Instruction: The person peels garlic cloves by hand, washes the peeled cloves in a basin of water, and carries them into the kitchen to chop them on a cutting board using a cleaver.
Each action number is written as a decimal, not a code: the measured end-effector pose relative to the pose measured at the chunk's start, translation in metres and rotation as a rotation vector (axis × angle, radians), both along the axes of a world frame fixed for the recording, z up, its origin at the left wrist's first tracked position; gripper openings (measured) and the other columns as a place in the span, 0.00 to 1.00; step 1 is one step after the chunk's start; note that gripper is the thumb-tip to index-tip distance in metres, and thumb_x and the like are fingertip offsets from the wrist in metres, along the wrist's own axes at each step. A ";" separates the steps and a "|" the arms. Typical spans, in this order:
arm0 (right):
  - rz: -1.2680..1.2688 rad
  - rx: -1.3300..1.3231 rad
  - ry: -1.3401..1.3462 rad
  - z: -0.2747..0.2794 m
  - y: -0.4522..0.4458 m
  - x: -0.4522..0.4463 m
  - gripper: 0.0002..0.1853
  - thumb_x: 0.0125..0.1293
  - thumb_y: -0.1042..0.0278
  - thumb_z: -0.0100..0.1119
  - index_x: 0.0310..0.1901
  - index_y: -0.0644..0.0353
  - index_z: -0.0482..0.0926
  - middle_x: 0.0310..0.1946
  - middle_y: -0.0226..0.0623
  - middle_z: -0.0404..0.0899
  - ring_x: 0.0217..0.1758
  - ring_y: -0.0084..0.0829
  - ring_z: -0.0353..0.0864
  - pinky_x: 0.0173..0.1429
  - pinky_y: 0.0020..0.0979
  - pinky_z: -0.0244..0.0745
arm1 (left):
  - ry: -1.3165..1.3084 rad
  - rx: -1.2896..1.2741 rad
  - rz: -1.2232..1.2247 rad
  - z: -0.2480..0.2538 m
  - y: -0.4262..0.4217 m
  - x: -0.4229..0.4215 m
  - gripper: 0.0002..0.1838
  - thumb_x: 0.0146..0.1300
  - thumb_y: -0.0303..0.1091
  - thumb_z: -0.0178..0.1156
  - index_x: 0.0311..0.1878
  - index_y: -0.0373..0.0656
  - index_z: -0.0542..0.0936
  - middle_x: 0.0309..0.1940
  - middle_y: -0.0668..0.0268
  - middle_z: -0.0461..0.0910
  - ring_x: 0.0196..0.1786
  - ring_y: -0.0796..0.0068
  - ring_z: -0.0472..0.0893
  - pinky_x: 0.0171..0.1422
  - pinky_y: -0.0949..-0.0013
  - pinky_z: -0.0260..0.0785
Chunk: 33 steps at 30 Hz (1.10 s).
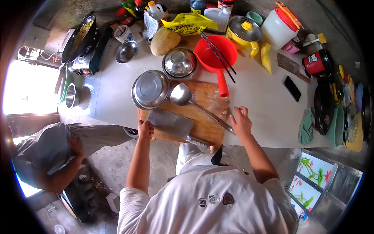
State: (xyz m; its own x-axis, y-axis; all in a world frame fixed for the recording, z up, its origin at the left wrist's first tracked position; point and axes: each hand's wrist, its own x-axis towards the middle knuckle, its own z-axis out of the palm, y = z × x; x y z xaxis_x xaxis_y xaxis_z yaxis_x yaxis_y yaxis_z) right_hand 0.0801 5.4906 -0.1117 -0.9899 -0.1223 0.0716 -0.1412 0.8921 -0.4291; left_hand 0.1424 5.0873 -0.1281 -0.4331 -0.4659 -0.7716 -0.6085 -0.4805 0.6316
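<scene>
A wooden cutting board [212,93] lies at the table's front edge. Across it rests a cleaver [171,123], its handle toward the lower right. My left hand [145,129] is closed beside the blade's left end, at the board's left edge; what its fingers hold, if anything, is hidden. A steel ladle [181,94] lies bowl-down on the board, its handle slanting toward my right hand [242,121]. That hand is open, fingers apart, just right of the handle's end. An upturned steel basin [151,89] overlaps the board's upper left corner.
Behind the board are a steel bowl [179,63], a red dipper [218,50] with chopsticks, a melon [165,41] and a yellow pot [243,33]. A second knife [290,66] and a phone [291,88] lie on the right. Another person [50,152] is at the left.
</scene>
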 end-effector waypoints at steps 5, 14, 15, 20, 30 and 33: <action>0.093 0.000 -0.004 -0.010 0.031 0.011 0.19 0.48 0.59 0.63 0.40 0.57 0.70 0.40 0.37 0.67 0.36 0.38 0.75 0.34 0.36 0.74 | 0.038 0.027 0.027 -0.008 -0.008 0.000 0.06 0.53 0.24 0.43 0.30 0.49 0.58 0.14 0.70 0.60 0.10 0.82 0.57 0.11 0.76 0.44; -0.039 -0.047 -0.249 -0.016 0.022 0.053 0.21 0.49 0.58 0.63 0.41 0.58 0.67 0.32 0.41 0.71 0.35 0.41 0.74 0.37 0.36 0.73 | -0.074 -0.202 -0.135 -0.017 -0.025 0.044 0.10 0.50 0.22 0.42 0.37 0.42 0.69 0.15 0.70 0.64 0.11 0.83 0.59 0.10 0.75 0.47; -0.067 -0.122 -0.392 -0.019 0.027 0.062 0.21 0.50 0.57 0.63 0.40 0.60 0.68 0.29 0.41 0.73 0.32 0.38 0.76 0.35 0.35 0.73 | -0.097 -0.341 -0.187 -0.023 -0.026 0.051 0.14 0.50 0.21 0.42 0.41 0.41 0.70 0.16 0.69 0.66 0.12 0.83 0.61 0.10 0.75 0.49; -0.316 -0.766 -0.986 -0.033 0.019 0.079 0.20 0.54 0.55 0.61 0.40 0.63 0.71 0.25 0.34 0.75 0.29 0.22 0.76 0.29 0.25 0.73 | -0.064 -0.724 -0.448 -0.049 -0.042 0.064 0.08 0.52 0.26 0.48 0.35 0.39 0.74 0.20 0.66 0.71 0.14 0.82 0.67 0.14 0.76 0.57; -0.688 -1.043 -1.095 -0.001 -0.022 0.076 0.20 0.51 0.50 0.63 0.38 0.55 0.73 0.27 0.27 0.73 0.24 0.20 0.71 0.26 0.20 0.64 | -0.047 -0.171 -0.215 -0.004 -0.026 0.042 0.08 0.51 0.23 0.43 0.32 0.38 0.72 0.11 0.75 0.60 0.09 0.86 0.57 0.10 0.78 0.43; -0.691 -1.017 -1.059 0.000 -0.025 0.076 0.17 0.49 0.49 0.65 0.31 0.53 0.75 0.22 0.23 0.71 0.21 0.16 0.67 0.22 0.19 0.59 | -0.038 -0.096 -0.205 0.002 -0.027 0.039 0.08 0.52 0.23 0.42 0.32 0.39 0.71 0.11 0.75 0.59 0.08 0.86 0.54 0.09 0.77 0.41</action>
